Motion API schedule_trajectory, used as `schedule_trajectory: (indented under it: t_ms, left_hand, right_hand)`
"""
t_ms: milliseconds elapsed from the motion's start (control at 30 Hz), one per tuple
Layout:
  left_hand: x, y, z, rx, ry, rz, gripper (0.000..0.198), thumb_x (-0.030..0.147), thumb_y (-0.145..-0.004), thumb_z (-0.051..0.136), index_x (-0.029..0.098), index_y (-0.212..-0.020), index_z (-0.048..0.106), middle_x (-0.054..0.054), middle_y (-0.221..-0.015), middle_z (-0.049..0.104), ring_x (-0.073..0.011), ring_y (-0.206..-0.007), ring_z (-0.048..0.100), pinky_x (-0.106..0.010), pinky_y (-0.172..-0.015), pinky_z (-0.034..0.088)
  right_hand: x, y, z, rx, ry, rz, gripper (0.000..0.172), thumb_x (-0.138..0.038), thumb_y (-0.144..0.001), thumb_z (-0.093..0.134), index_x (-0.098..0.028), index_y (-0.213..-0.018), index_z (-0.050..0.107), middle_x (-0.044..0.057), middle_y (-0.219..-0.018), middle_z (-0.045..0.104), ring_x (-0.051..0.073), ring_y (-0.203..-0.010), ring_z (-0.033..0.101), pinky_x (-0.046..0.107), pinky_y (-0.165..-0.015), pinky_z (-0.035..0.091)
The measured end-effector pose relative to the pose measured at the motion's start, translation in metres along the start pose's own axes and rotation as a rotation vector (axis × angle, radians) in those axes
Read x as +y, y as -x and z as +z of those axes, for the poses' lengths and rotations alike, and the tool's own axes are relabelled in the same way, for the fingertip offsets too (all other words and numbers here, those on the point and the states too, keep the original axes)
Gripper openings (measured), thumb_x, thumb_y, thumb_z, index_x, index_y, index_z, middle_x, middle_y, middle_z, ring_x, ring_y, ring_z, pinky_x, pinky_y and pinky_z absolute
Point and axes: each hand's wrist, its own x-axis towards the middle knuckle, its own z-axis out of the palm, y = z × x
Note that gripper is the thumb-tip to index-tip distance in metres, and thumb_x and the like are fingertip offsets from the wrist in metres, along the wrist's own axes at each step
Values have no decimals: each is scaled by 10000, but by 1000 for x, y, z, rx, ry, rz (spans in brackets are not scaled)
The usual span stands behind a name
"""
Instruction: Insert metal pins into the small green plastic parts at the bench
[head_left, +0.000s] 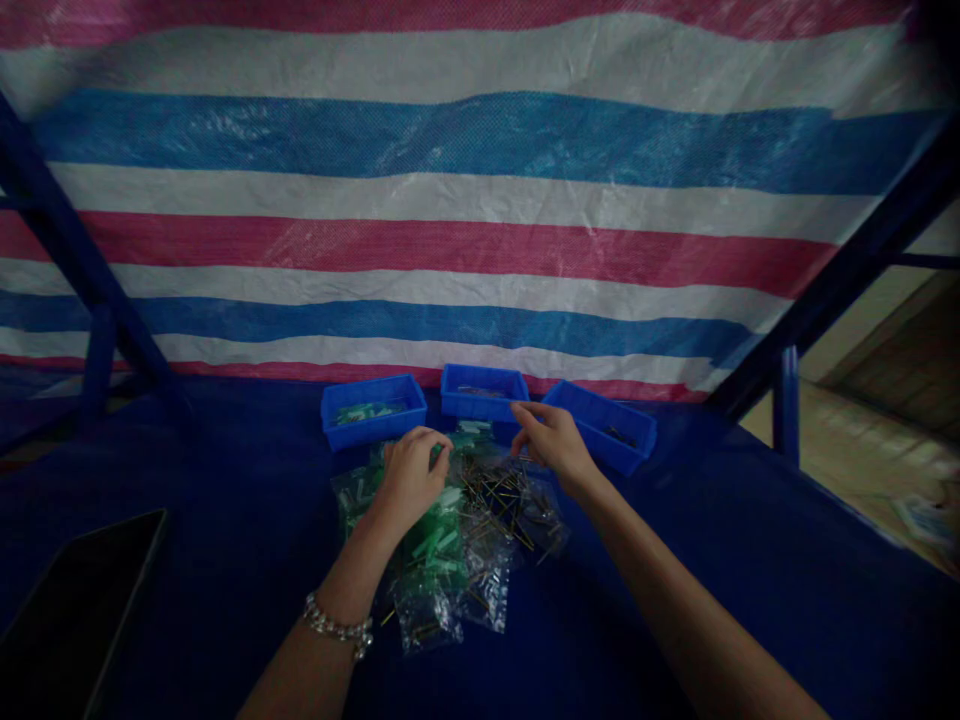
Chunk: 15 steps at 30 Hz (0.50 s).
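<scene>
My left hand [415, 478] is closed, fingers curled, over the left part of a pile of small clear plastic bags [431, 610]. Around it lie green plastic pieces [439, 535]; what its fingertips hold is hidden. My right hand [553, 440] is raised above the pile's right side, just in front of the blue bins. Its fingers bend inward, and anything between them is too small to make out. Beneath and between the hands lie thin, dark and brassy rods like drill bits [499, 492], loose and crossing one another.
Behind the pile stand a left blue bin [375, 432] with green pieces, a middle blue bin [484, 405] with thin pieces, and a right blue bin [634, 462] with a few dark pieces. A phone [82, 600] lies at left. Striped sheeting [465, 240] hangs behind the blue tabletop.
</scene>
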Motion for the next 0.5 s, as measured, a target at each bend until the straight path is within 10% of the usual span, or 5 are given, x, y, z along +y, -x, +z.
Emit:
schedule_trajectory:
  t_ms: [500]
  left_hand:
    - [-2,2,-3,-74,-193,11,253,129,-677,537,228,-896,616,-24,-977,645,-247,-942,465,-386,-740,290]
  right_hand:
    - [13,38,11,-107,488,-296,250,-273,-792,399,-195,-854,628,19,-577,614,136,-508,534,218,-514,343]
